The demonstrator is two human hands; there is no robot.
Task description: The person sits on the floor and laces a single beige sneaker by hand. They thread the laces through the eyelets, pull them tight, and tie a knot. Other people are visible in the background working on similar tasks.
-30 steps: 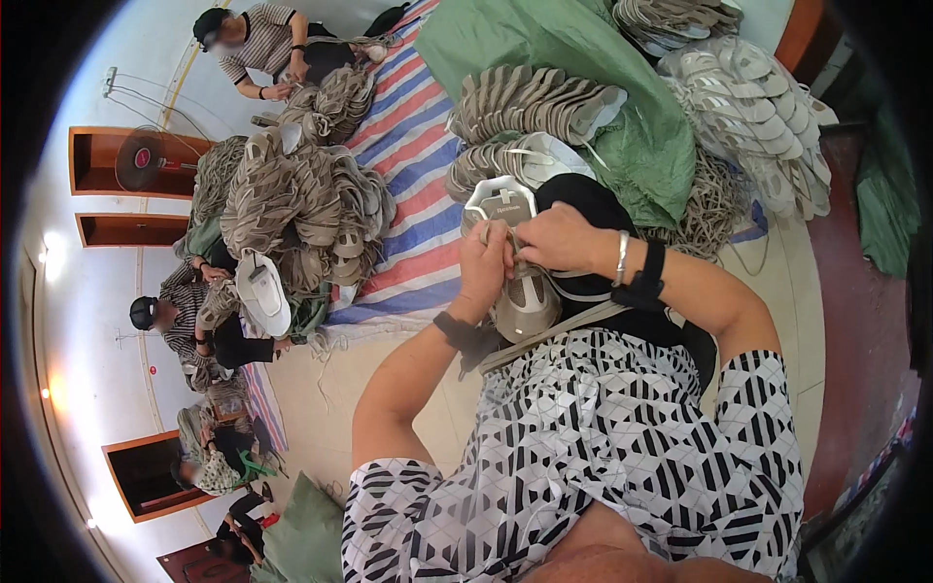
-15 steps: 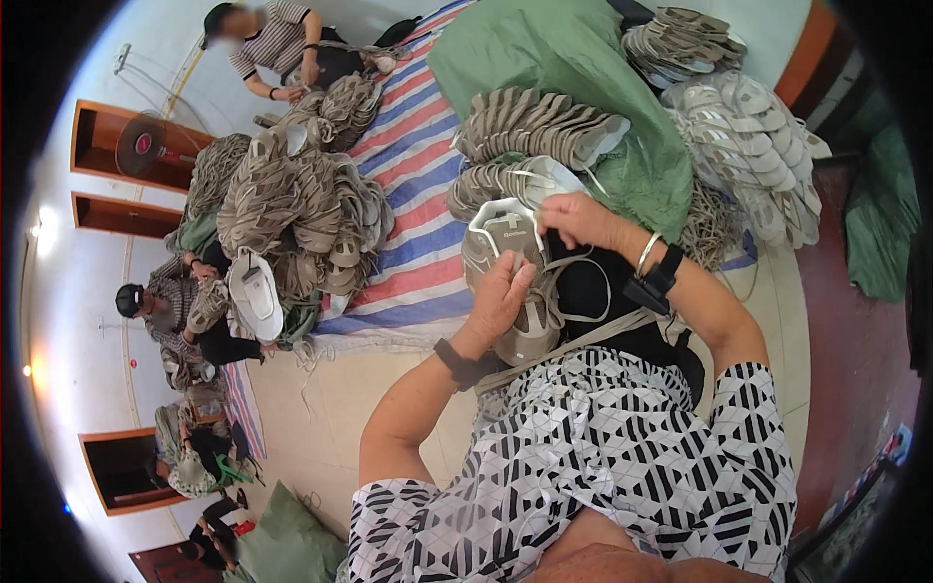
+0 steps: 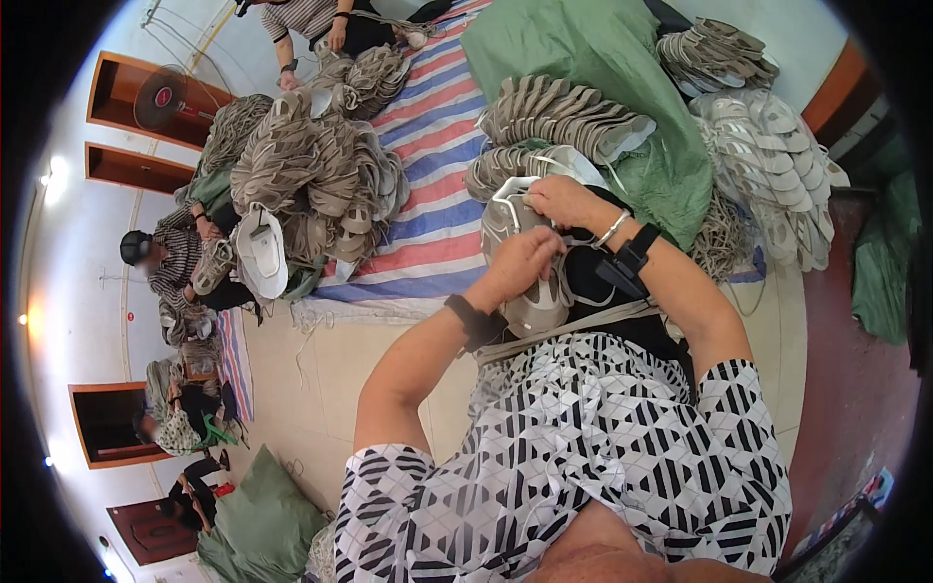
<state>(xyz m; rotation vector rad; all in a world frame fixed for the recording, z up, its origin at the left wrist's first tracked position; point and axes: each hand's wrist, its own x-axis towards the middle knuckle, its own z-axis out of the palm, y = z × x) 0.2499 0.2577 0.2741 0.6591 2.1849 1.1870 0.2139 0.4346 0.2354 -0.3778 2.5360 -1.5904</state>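
A beige and tan shoe upper [image 3: 535,317] with a white-lined collar lies at my lap, toe toward me. My left hand [image 3: 520,264] rests over its lacing area with the fingers pinched together; what they grip is hidden. Just above, my right hand [image 3: 573,206] is closed at the collar opening, its fingertips pressed together on something too small to make out. The two hands are close to each other and cover the middle of the shoe. A bundle of long beige shoelaces [image 3: 583,335] lies across my lap.
Rows of stacked shoe uppers [image 3: 564,119] lie ahead on a green sheet [image 3: 544,44] over a striped tarp [image 3: 437,146]. Pale uppers [image 3: 763,155] are heaped right. A large pile of uppers [image 3: 301,175] stands left, near several seated people. A fan [image 3: 161,97] is behind.
My right hand has come down and in toward the shoe's collar. My left hand has shifted right along the lacing area, nearer the right hand. The whole view has tilted slightly.
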